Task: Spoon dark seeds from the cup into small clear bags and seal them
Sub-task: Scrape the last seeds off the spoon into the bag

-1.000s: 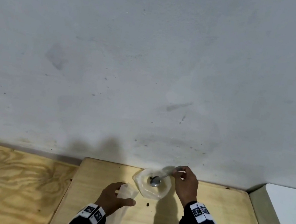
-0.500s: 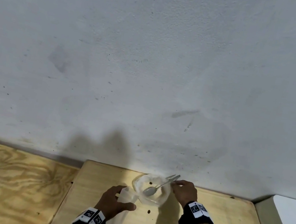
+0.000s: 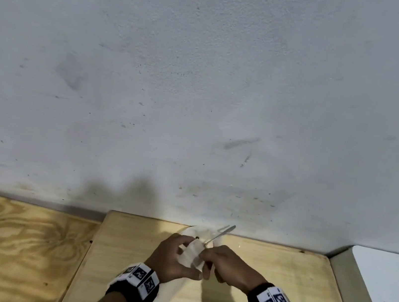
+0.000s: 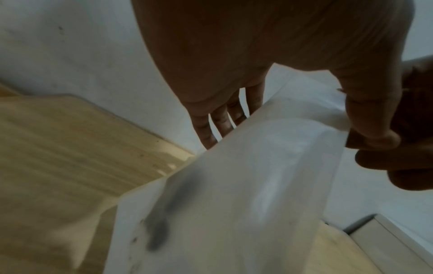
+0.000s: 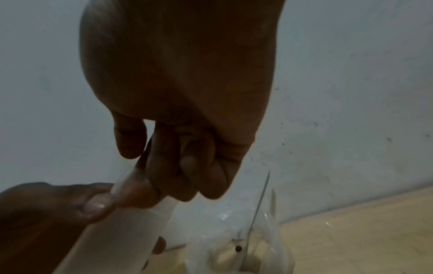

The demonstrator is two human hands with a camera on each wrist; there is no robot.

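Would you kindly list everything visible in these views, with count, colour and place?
bag: one, clear, held up between both hands over the board.
cup: one, clear plastic, at the board's far edge by the wall.
spoon: one, metal, standing in the cup, handle leaning toward the wall.
seeds: a few, dark, in the cup and loose on the board.
board: one, pale wood, under the hands.
wall: grey-white, behind.
left hand: one, pinches the bag's top.
right hand: one, pinches the bag's top edge.
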